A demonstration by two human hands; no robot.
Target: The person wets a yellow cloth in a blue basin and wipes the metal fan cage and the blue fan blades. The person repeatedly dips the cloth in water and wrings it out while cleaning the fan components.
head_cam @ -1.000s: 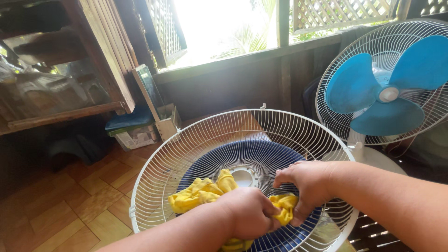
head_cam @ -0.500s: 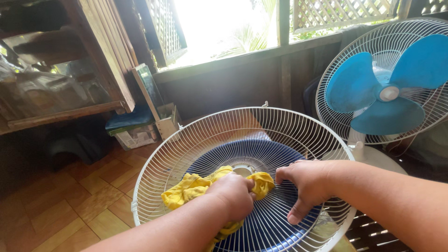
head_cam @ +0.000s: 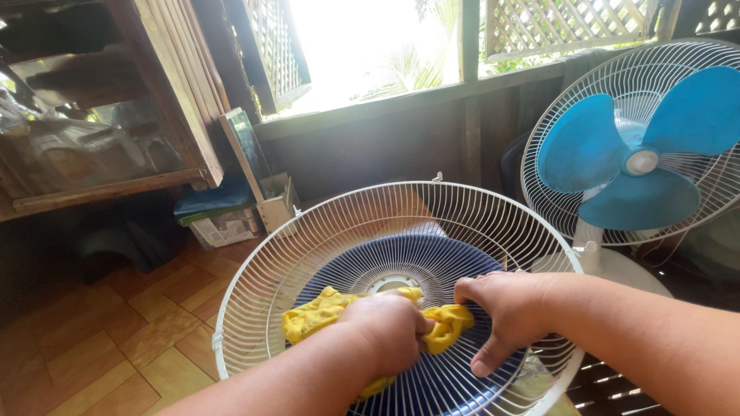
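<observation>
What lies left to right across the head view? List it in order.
Wooden shelf → blue-lidded box on the floor → yellow cloth → left hand → right hand → fan with blue blades.

Both forearms are extended forward and inward over the fan guard (head_cam: 401, 231), which serves as the reference. The left hand (head_cam: 389, 330) is curled into a fist near the guard's centre, knuckles up. The right hand (head_cam: 501, 308) is pressed just right of centre, fingers bent, thumb pointed down.
</observation>
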